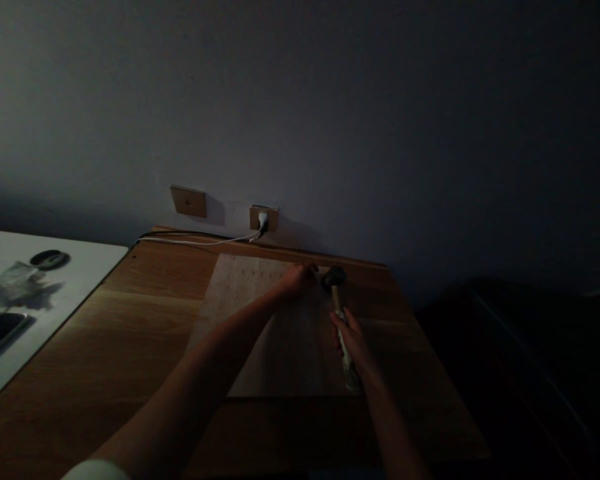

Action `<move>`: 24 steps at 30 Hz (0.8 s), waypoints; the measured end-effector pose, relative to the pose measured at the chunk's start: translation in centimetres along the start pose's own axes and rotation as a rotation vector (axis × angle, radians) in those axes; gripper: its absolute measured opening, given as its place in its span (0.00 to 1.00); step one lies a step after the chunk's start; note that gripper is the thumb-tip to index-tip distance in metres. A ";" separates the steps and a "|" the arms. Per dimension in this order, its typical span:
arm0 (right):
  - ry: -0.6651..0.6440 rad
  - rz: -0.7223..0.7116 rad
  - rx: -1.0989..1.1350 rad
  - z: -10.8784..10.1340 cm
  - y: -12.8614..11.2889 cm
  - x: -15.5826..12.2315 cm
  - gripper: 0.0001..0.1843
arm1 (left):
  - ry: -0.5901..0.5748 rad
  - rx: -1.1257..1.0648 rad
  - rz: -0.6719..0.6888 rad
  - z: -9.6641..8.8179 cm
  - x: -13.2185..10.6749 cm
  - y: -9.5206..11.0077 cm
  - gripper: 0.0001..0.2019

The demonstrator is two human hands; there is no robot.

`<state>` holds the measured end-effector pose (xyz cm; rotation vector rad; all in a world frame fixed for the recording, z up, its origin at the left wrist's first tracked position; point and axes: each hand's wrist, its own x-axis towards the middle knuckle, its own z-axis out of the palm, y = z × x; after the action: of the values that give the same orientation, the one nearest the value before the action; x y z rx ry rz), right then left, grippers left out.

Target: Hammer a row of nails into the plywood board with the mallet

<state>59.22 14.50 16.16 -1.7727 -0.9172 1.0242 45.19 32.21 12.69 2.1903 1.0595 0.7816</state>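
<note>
A pale flat board (275, 360) lies on the wooden tabletop. My right hand (349, 333) is wrapped round the handle of a hammer (338, 300), whose dark head is over the board's far right part. Just left of the hammer head, my left hand (299, 279) rests at the board's far side with its fingers pinched together. Whatever is between those fingertips is too small and dark to make out. Several small dark marks run in a row along the board's far left edge; I cannot tell if they are nails or holes.
Behind the wooden table (150, 293) is a wall with a socket (264, 218) holding a white plug (263, 219), and a second wall plate (189, 201). Cables (195, 242) run along the table's back edge. On a white surface (97, 260) at left lie a clear plastic bag (17, 277), a dark round object (50, 259) and a dark flat device (0, 333).
</note>
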 end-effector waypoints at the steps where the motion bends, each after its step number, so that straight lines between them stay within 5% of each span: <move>1: -0.012 0.012 0.008 -0.1 -0.3 0.0 0.28 | 0.006 0.009 -0.003 0.0 -0.1 0.0 0.19; 8: -0.021 -0.015 0.016 -0.6 -3.1 -0.6 0.35 | -0.012 -0.039 0.009 -0.2 -0.4 0.3 0.20; 15: -0.106 -0.024 -0.004 0.6 -2.7 -0.9 0.36 | -0.001 -0.081 0.012 0.0 -0.3 0.0 0.22; 24: -0.014 0.005 0.060 -0.3 -2.6 -2.0 0.36 | -0.126 -0.155 -0.065 -0.7 0.8 -0.1 0.24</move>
<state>58.29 13.57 19.19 -1.7209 -0.8829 1.0580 45.02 33.07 13.27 2.0356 0.9700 0.6647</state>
